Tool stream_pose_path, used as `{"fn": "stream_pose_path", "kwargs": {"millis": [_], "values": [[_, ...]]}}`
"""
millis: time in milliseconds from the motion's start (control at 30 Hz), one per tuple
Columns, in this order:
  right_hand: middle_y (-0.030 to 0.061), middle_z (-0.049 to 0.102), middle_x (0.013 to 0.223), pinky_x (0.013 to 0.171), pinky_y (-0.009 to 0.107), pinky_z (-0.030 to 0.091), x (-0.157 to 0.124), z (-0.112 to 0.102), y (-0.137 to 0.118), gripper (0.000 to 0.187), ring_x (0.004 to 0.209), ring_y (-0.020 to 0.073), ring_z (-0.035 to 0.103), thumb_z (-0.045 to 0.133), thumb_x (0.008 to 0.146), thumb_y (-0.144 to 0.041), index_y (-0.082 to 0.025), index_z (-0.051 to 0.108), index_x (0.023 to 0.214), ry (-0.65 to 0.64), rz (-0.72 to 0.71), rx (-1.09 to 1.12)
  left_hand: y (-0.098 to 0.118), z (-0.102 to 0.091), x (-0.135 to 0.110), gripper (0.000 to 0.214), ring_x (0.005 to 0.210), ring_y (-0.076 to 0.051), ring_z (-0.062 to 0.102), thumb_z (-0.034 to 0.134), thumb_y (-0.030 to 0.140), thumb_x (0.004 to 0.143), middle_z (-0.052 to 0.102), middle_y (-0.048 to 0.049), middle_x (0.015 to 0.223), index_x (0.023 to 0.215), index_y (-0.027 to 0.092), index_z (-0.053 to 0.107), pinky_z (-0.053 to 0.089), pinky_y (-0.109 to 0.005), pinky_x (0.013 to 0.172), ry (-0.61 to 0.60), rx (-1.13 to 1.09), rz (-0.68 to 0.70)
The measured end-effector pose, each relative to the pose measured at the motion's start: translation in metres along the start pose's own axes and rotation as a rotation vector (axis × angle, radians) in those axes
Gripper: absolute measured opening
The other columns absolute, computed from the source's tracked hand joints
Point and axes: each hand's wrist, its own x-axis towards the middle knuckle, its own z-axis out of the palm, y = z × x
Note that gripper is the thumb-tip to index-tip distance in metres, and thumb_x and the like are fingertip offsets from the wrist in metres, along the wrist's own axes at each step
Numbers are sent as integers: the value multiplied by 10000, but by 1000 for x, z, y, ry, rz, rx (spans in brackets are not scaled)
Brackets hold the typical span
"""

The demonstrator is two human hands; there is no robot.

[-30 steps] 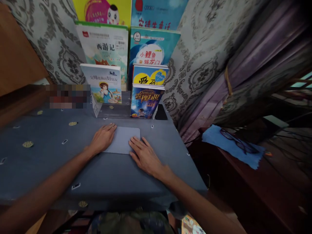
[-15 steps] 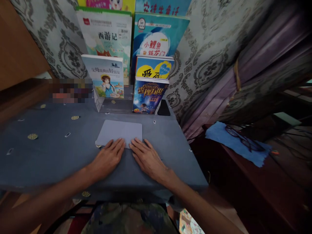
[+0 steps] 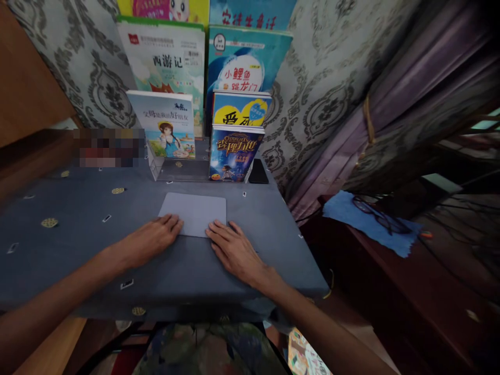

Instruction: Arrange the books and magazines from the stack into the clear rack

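Note:
A thin, pale grey rectangle (image 3: pixel 199 211) with rounded corners lies flat on the cloth-covered table; whether it is a notebook or a cover of some kind I cannot tell. My left hand (image 3: pixel 156 237) rests across its near left corner, fingers stretched out and hiding that corner. At the near right corner lies my right hand (image 3: pixel 236 252), palm down with the fingertips on the surface and along the edge. Neither hand grips anything.
Behind the rectangle, a clear stand (image 3: pixel 175 171) holds several upright children's books (image 3: pixel 234 156). A black phone-like slab (image 3: pixel 258 172) lies beside it. To the right, glasses (image 3: pixel 378 213) sit on a blue cloth (image 3: pixel 344 211) on a dark red surface. A blurred patch covers items at left.
My left hand has slid left along the near edge, from near the middle to the left corner. My right hand stays almost in place. The view has shifted slightly.

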Motion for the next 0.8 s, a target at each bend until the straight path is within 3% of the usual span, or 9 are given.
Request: {"fn": "stream_pose_path", "kwargs": {"millis": [100,200,333,467,533,667,800], "values": [[111,615,1412,1157,533,370,-3,0,0,386,1386,239,498,439,1017,-216,-206,585,1374,20,3,16,6,7,17,651,1239,-325,601,513,-71,747,594,-222,1339,1375,101,474,546,-420,950,9,34,-19],[111,628,1397,1158,524,365,-5,1,0,379,1371,237,514,467,1008,-220,-214,596,1364,32,13,39,13,12,29,528,1133,-338,656,409,-44,838,626,-247,1249,1336,96,515,581,-426,819,57,86,-85],[102,629,1397,1162,505,350,-6,1,6,391,1362,224,522,508,991,-214,-227,580,1375,26,22,87,10,0,30,476,1084,-310,666,386,-26,853,651,-219,1199,1277,112,552,551,-413,833,69,59,-40],[92,658,1351,1137,485,369,-2,-6,24,414,1285,212,580,542,955,-163,-253,585,1357,59,92,126,-1,-15,26,224,831,-222,672,406,114,941,693,-81,919,988,188,612,496,-321,728,121,-208,-32],[89,700,1262,1067,458,434,0,-12,39,362,1190,221,630,561,938,-161,-244,634,1282,113,182,189,-3,-20,26,248,686,-182,625,386,278,1001,656,-25,777,901,211,602,435,-283,636,197,-387,-79],[37,744,1006,889,373,523,7,-21,68,195,948,210,683,632,893,-276,-221,707,1065,305,338,522,-3,-34,33,355,587,-127,535,388,422,992,559,32,643,782,209,579,352,-249,593,342,-689,-148],[16,732,934,828,334,544,23,-22,83,239,870,188,674,706,794,-408,-207,701,924,497,403,898,-6,-52,41,366,598,-116,487,452,470,932,522,42,630,731,196,590,348,-231,589,454,-905,-248]]}}
